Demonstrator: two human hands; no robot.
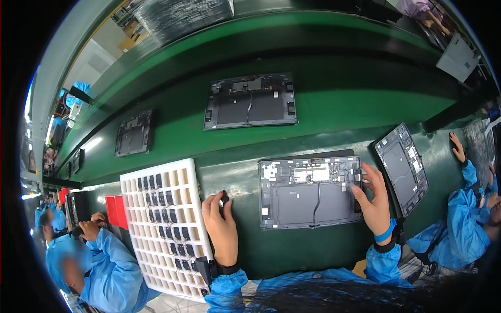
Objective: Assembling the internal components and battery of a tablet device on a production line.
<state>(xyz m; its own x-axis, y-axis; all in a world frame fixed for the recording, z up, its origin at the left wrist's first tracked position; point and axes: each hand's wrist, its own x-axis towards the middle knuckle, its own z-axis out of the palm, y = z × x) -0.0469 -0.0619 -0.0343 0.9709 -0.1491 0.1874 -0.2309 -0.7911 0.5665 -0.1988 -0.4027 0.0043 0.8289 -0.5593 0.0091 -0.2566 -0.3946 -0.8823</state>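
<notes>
In front of me on the green bench lies an opened tablet (292,201) with its circuit board, dark battery area and a ribbon cable exposed. My right hand (373,201) grips its right edge, thumb on the upper face and fingers along the far corner. Left of the tablet, my left hand (222,229) is closed, with a small black part (224,198) pinched at the fingertips. What kind of part it is I cannot make out. Beside my left wrist stands a white foam tray (196,188) with many pockets, several holding small black parts (166,215) with thin wires.
Another opened tablet (404,169) lies tilted at the right. Beyond, the green conveyor (339,99) carries more opened tablets (250,101). A red bin (116,211) sits left of the tray. Co-workers in blue sleeves (112,266) are close on both sides.
</notes>
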